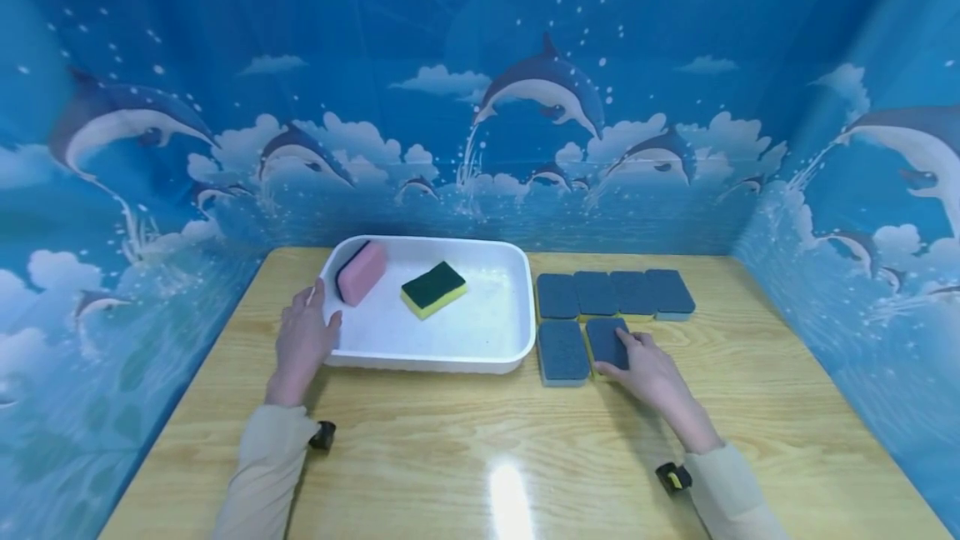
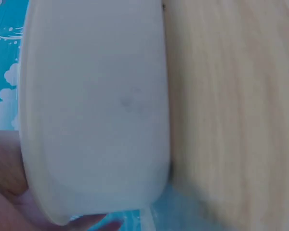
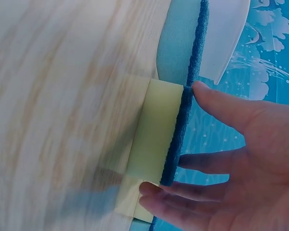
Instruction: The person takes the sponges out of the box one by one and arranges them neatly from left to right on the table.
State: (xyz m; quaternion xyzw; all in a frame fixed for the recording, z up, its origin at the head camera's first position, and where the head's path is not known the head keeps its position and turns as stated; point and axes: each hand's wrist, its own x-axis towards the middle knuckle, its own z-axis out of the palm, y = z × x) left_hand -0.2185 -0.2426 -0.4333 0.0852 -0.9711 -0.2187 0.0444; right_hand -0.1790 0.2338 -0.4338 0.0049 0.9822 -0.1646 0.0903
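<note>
Handling the dark-topped yellow sponge (image 1: pixel 606 342) well probably calls for a light touch, as its foam looks soft and could squash under a hard pinch. It sits at the desk (image 1: pixel 420 440), right of the white tray (image 1: pixel 491 327), in the nearer row, beside the blue-foam sponge (image 1: pixel 564 351) and before the row of four sponges (image 1: pixel 596 293); whether its base fully touches down, I cannot tell. The right grip (image 1: pixel 652 371) is curled about it, thumb at one edge and fingertips near the opposite; how firmly they press is unclear. Steering by those edges, dark face up, seems surest, and slow, level movement should avoid nudging the neighbours out of line. The left grip (image 1: pixel 302 342) clasps the tray's left rim, which likely steadies it. Inside are a green-topped sponge (image 1: pixel 435 287), lying flat, and a pink sponge (image 1: pixel 363 273), on edge near the left wall.
</note>
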